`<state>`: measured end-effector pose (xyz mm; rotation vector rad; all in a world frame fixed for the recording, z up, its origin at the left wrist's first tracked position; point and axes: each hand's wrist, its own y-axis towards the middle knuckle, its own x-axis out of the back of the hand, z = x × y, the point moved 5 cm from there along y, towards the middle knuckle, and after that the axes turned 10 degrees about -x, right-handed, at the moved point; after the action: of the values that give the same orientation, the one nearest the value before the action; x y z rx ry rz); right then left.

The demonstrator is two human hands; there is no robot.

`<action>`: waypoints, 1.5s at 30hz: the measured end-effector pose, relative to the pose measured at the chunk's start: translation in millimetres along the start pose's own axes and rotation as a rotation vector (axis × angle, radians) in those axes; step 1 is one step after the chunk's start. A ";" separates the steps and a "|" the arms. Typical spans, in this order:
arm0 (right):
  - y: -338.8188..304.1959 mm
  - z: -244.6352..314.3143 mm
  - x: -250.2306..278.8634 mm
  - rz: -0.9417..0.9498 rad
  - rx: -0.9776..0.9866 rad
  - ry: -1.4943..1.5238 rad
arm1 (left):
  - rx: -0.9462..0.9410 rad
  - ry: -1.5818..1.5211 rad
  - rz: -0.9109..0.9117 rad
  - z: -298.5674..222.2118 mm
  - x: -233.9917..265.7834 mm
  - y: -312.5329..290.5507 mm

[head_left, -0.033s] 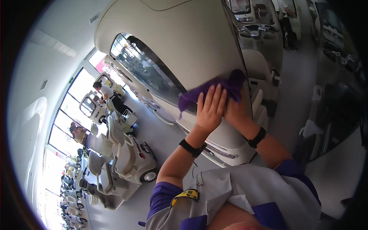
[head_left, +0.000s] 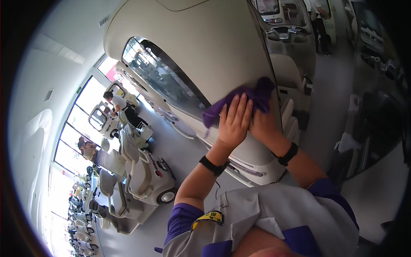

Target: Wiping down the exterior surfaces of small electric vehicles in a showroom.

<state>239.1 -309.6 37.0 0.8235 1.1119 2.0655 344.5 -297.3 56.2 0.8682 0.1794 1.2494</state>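
A purple cloth (head_left: 233,102) lies bunched against the beige roof (head_left: 201,47) of a small vehicle, at its near end beside a long dark side window (head_left: 165,70). My left hand (head_left: 234,122) rests flat on the cloth with its fingers stretched out. Close beside it, my right hand (head_left: 262,124) has its fingers tucked into the cloth's folds, which partly hide them; the cloth bunches up over that hand. Both wrists wear black bands.
Right of the roof edge are the vehicle's seat (head_left: 287,70) and handlebar (head_left: 284,35). To the left stands an open beige cart (head_left: 141,180) with seats, a person (head_left: 120,105) bending near it. Another person (head_left: 321,28) stands at the far right. A dark vehicle (head_left: 372,111) borders the aisle.
The cloth's left end has shifted slightly to the right and its folds have changed a little. Both hands stay almost in place.
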 end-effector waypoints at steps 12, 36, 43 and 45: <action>30.6 -3.2 2.5 -0.227 0.109 0.085 | 0.171 0.070 -0.166 29.8 -9.3 30.6; -24.7 -46.6 -7.5 -0.278 -0.110 0.263 | 0.054 0.060 -0.074 -41.4 -41.1 -32.9; -192.0 -121.3 -63.1 0.468 -0.315 -0.081 | -0.197 -0.001 0.223 -134.2 -82.3 -144.3; -221.6 -136.3 -76.3 0.591 -0.391 -0.128 | -0.237 0.040 0.299 -154.9 -91.5 -160.2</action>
<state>233.6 -335.6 -232.8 1.1523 0.3858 2.5440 346.1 -312.6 -184.2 0.6807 -0.0697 1.5325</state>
